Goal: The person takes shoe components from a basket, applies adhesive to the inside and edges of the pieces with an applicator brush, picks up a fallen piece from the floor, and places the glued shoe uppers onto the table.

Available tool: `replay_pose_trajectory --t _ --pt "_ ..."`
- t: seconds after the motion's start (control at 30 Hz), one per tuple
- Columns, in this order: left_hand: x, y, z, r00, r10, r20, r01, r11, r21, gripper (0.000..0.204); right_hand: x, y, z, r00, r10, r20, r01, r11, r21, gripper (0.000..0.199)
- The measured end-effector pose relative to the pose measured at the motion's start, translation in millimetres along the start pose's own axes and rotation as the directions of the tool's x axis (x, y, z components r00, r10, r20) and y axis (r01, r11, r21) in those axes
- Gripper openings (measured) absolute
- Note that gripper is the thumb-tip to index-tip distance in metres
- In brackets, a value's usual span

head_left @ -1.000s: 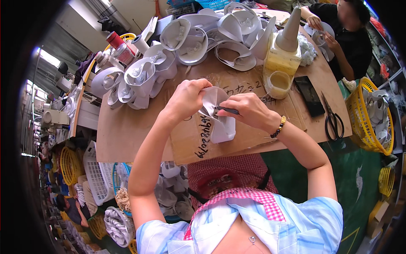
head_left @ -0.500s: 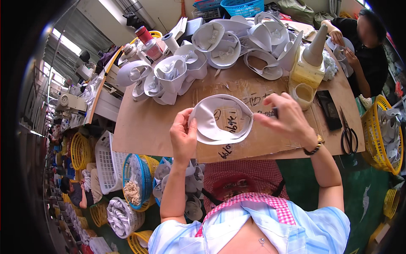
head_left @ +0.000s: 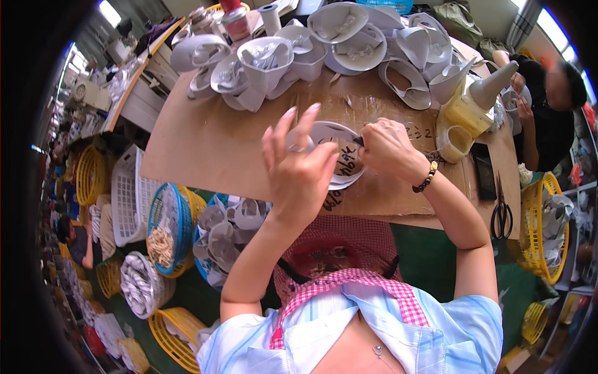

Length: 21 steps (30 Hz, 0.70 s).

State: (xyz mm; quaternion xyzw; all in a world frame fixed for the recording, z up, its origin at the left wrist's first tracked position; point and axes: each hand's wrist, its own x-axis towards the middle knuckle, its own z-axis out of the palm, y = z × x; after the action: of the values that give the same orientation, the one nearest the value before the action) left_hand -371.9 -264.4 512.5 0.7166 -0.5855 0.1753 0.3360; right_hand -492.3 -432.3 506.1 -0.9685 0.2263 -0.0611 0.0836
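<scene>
The left hand (head_left: 299, 165) is raised over the worktable with its fingers spread wide; the palm side seems to steady a white curved shoe piece (head_left: 336, 156) from the near side, though the hand hides the contact itself. The right hand (head_left: 386, 146) is closed in a pinch on a thin dark tool (head_left: 359, 141), its tip on the rim of the white piece. What the tool is cannot be made out. A beaded bracelet (head_left: 427, 177) circles the right wrist.

The white piece lies between the two hands on a brown cardboard sheet (head_left: 212, 143) that seems to protect the table. Dark handwriting shows on the piece and on the cardboard, partly covered by the left hand.

Just beyond the right hand stand a yellowish squeeze bottle with a cone nozzle (head_left: 473, 103) and a small open cup (head_left: 453, 143), placed within easy reach of that hand. Further right lie a dark flat object (head_left: 483, 181) and black scissors (head_left: 501, 212).

Beyond both hands is a heap of similar white pieces (head_left: 311, 43), stacked and nested loosely. Below the left hand, past the table edge, baskets (head_left: 165, 227) hold more white parts. At the far right another person (head_left: 548, 106) sits at the table, largely cut off by the picture's dark rim.
</scene>
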Motion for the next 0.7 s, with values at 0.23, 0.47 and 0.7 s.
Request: replay_pose_trajectory --t 0.23,0.47,0.7 --pt "15.6 -13.2 63.5 0.975 0.033 0.218 -0.046 0.997 0.055 0.003 7.3 0.1 -11.0 0.978 0.127 0.165 -0.145 0.984 0.1 0.026" --pt "11.6 -16.4 76.4 0.986 0.0 0.164 0.009 0.998 -0.057 0.01 0.6 1.9 -12.7 0.971 0.133 0.198 -0.178 0.957 0.23 0.027" --pt "12.4 -13.0 81.4 0.994 -0.029 0.11 0.044 0.99 -0.136 0.006 -2.3 8.5 -5.9 0.97 0.125 0.207 -0.181 0.943 0.279 0.026"
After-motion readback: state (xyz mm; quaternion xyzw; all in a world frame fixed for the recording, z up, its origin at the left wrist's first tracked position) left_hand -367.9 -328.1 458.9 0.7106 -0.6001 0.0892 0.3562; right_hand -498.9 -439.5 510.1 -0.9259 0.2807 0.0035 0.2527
